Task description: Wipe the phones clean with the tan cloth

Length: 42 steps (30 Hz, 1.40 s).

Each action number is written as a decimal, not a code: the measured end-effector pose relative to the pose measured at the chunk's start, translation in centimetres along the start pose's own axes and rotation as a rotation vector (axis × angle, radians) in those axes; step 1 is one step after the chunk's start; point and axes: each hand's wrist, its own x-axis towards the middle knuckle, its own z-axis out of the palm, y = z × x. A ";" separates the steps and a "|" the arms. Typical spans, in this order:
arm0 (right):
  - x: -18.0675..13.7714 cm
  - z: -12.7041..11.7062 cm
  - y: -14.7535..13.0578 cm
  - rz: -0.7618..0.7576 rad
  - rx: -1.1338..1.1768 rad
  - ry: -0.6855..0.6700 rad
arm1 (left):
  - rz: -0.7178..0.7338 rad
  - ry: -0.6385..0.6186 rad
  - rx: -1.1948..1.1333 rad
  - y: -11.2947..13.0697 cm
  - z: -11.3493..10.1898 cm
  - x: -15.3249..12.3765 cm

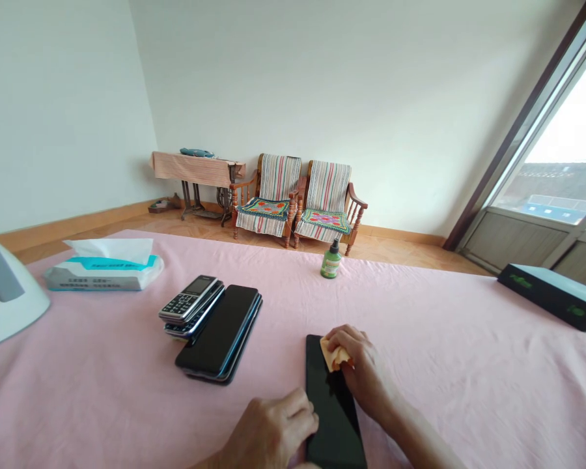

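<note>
A black smartphone (329,410) lies flat on the pink cloth, its dark screen facing up. My right hand (366,374) is closed on a crumpled orange-yellow wiping cloth (336,357), which presses on the upper right part of the screen. At the lower left edge of the phone, my left hand (276,426) grips it with curled fingers; its thumb is mostly below the picture. To the left, a stack of smartphones (222,329) sits beside a stack of keypad phones (190,299) that leans partly against it.
A green spray bottle (331,260) stands upright at the far side of the pink tablecloth (410,312). Tissues (102,268) and a white rounded appliance (4,299) are at left, a black box (551,293) at far right. Two wooden chairs (278,185) stand beyond.
</note>
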 end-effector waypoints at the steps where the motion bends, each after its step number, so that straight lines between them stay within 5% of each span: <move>1: -0.1 0.0 0.0 0.011 -0.014 -0.018 | -0.002 0.001 0.002 0.0 0.0 0.0; 22: -0.9 0.4 -1.2 0.100 -0.225 -0.108 | -0.024 0.001 -0.047 0.6 -0.7 0.1; 30: 0.2 0.0 0.2 0.093 -0.109 -0.026 | -0.062 -0.053 -0.064 1.0 -1.3 0.2; 38: -2.4 -0.8 -1.1 0.120 -0.096 -0.073 | -0.098 -0.087 -0.032 1.7 -2.0 0.4; 42: -0.7 -0.9 0.4 0.102 -0.111 0.008 | -0.195 -0.058 0.037 3.1 -2.7 0.4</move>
